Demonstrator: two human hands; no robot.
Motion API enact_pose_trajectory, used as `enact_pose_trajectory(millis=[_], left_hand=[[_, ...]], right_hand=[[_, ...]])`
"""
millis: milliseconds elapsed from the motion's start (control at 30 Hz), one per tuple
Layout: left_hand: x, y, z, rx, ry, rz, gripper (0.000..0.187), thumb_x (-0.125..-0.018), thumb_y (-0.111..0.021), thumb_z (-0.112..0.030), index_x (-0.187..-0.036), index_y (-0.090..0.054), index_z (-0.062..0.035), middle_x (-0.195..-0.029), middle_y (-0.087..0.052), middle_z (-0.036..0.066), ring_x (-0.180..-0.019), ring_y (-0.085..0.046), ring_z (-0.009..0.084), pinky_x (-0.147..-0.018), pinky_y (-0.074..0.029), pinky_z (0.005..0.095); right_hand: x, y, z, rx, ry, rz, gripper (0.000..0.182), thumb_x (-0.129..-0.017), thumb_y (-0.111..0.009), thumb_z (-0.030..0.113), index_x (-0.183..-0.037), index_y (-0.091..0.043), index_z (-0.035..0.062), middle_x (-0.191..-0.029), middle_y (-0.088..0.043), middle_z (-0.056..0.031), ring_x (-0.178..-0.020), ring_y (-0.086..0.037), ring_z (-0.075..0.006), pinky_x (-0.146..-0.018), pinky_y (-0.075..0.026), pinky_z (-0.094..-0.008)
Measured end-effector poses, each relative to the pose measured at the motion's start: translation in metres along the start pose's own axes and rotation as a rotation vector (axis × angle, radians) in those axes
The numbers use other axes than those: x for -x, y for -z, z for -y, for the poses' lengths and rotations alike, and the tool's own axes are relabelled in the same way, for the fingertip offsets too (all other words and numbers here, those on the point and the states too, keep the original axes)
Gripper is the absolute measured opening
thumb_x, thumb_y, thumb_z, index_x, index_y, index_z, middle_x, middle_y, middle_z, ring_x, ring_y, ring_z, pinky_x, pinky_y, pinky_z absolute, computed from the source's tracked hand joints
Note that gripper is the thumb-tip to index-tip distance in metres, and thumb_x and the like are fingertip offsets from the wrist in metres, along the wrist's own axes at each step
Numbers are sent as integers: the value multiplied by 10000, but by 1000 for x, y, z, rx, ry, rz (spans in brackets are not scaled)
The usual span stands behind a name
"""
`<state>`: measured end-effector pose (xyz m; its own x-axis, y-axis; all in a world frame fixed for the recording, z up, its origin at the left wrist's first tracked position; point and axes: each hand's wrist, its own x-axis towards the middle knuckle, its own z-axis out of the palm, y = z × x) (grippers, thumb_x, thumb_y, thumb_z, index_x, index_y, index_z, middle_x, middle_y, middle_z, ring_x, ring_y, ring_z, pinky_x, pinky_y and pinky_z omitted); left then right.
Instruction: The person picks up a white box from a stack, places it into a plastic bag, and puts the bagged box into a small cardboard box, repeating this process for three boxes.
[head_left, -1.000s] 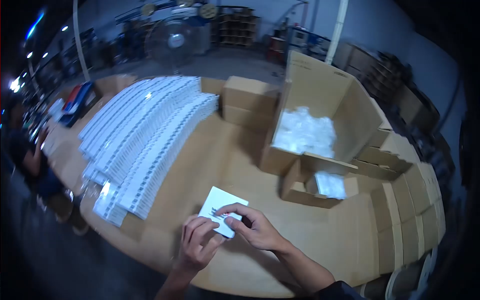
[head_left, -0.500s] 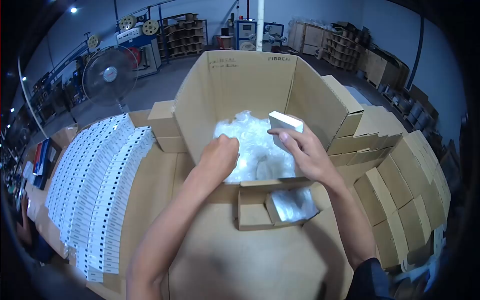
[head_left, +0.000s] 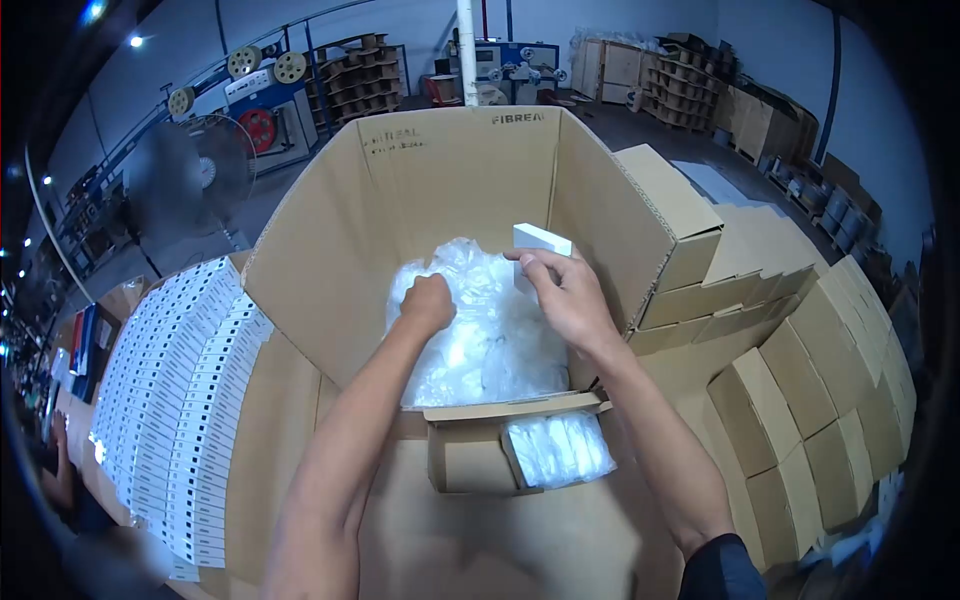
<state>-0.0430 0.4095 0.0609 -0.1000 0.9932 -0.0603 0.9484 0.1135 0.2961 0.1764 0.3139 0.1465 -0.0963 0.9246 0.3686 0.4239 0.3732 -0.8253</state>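
Note:
My left hand (head_left: 428,305) is closed over the clear plastic bags (head_left: 475,340) inside the large cardboard box (head_left: 455,170); whatever its fingers hold is hidden. Between the thumb and fingers of my right hand (head_left: 565,295) is a small white box (head_left: 541,239), tilted, above the right part of the bags. Against the near side of the large box sits a small open carton (head_left: 478,468). Its left part shows bare cardboard, and plastic-wrapped packs (head_left: 560,450) fill its right part.
Rows of white boxes (head_left: 200,420) stand at the left. Small brown cartons (head_left: 800,400) are stacked at the right. A fan (head_left: 205,172) stands behind the white rows. At the far left edge, another person's arm (head_left: 62,465) shows.
The view has shifted, and the large box looks nearer and wider. My left hand has moved deeper over the bags. The white box is still in my right hand, now turned more upright.

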Motion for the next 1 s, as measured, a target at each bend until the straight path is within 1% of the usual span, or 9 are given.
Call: enact_pose_trajectory(millis=[133, 267, 300, 533, 567, 667, 733, 900, 1000], left_hand=[[10, 23, 11, 156, -40, 47, 387, -789, -771, -94, -1149, -708, 34, -1306, -633, 311, -1177, -658, 439, -999, -550, 478], [4, 9, 18, 263, -330, -520, 405, -809, -809, -188, -1153, -672, -22, -1073, -710, 250, -1052, -680, 426, -920, -548, 494], [5, 10, 15, 142, -375, -469, 571, -849, -800, -242, -1346, -573, -77, -1239, -621, 245, -1133, -634, 415, -938, -538, 502], [-14, 19, 2, -98, -509, -352, 450, -830, -831, -274, -1229, -710, -105, -1283, -557, 200, -1157, -609, 401, -979, -523, 503], [-17, 17, 2, -51, -487, -401, 355, -817, -842, -253, -1107, -758, -65, -1237, -618, 209, -1139, -630, 387, -969, -527, 486], [-26, 20, 6, 295, -507, -517, 316, -830, -835, -235, -1069, -756, -44, -1050, -711, 200, -1017, -691, 378, -912, -545, 459], [6, 44, -7, 556, -418, -609, 280, -866, -823, -238, -966, -718, 1, -745, -697, 130, -714, -690, 234, -716, -554, 367], [120, 76, -8, 1096, -453, -428, 172, -981, -720, -110, -987, -600, 13, -821, -668, 49, -767, -617, 78, -673, -506, 255], [209, 85, -12, 1353, -460, -328, 175, -1010, -685, -94, -1104, -593, 22, -949, -692, 46, -830, -628, 76, -729, -510, 232]], right_hand=[[-1, -4, -6, 36, 68, -39, 315, -944, -600, 205, -1188, -768, 97, -1264, -611, -261, -1221, -597, -405, -1086, -447, -459], [-4, -5, -2, 41, 35, -76, 337, -903, -621, 168, -1202, -766, 109, -1312, -584, -263, -1253, -583, -405, -1117, -435, -454], [-5, -8, -1, 20, 6, -85, 344, -898, -619, 164, -1204, -766, 110, -1333, -573, -265, -1261, -579, -402, -1120, -432, -453], [-27, -27, 4, 25, -71, -96, 386, -853, -671, 164, -1218, -762, 82, -1509, -451, -258, -1403, -475, -398, -1181, -381, -439], [-30, -28, 3, 28, -86, -99, 385, -852, -675, 163, -1218, -763, 82, -1511, -450, -260, -1404, -473, -399, -1181, -381, -441], [-30, -26, 5, 76, -59, -140, 447, -842, -710, 191, -1269, -732, 61, -1505, -449, -270, -1413, -457, -404, -1182, -376, -453], [-27, -27, -4, 194, 66, -232, 505, -835, -741, 222, -1307, -705, 46, -1496, -452, -278, -1413, -451, -411, -1180, -377, -458], [13, -4, 36, 53, 115, -240, 839, -719, -921, 474, -1330, -655, -37, -1419, -486, -307, -1342, -514, -417, -1134, -424, -449], [48, -1, 44, -182, 8, -99, 733, -743, -914, 463, -1221, -712, -54, -1214, -627, -253, -1206, -592, -342, -1054, -464, -431]])
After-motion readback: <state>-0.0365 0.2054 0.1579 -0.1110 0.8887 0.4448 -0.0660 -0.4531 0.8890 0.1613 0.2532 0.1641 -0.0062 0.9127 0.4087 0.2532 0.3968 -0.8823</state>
